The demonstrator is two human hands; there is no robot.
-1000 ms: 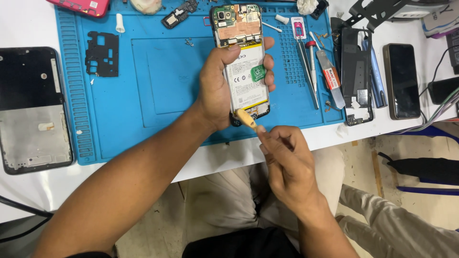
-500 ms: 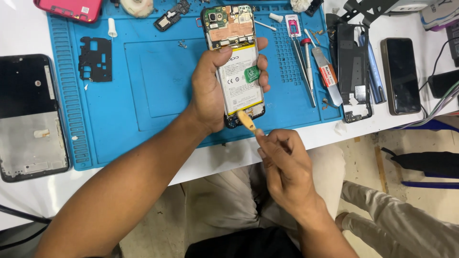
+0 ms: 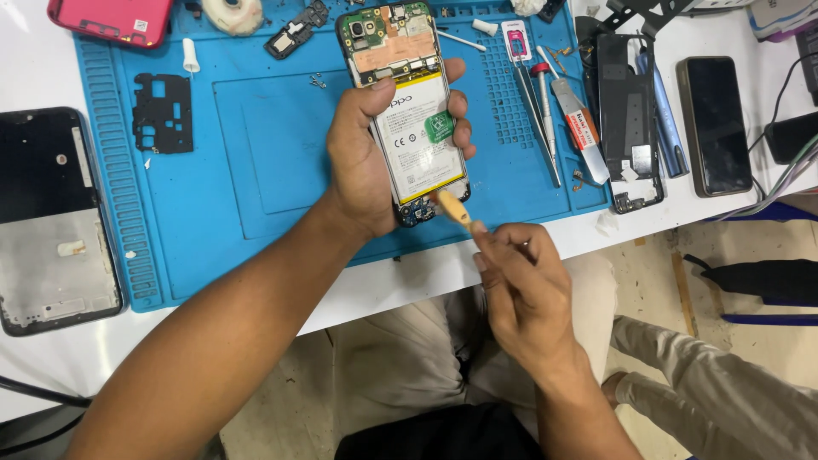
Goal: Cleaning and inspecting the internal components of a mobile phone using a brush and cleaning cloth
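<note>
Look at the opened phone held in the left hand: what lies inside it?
Inside the opened phone a white battery fills the middle, with a green circuit board above. The left hand covers its left edge; the yellow tool in the right hand touches the bottom end.

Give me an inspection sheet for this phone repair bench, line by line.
Surface: blue repair mat on a white table.
Job's things: opened phone, battery showing; yellow-tipped tool at its lower end.
Clutter: tweezers, black frame, dark phone, pink case, screen frame.
Grippers: left hand grips the phone; right hand holds the tool.
Cables: bundle at right edge.
Surroundings: floor, person's legs.
</note>
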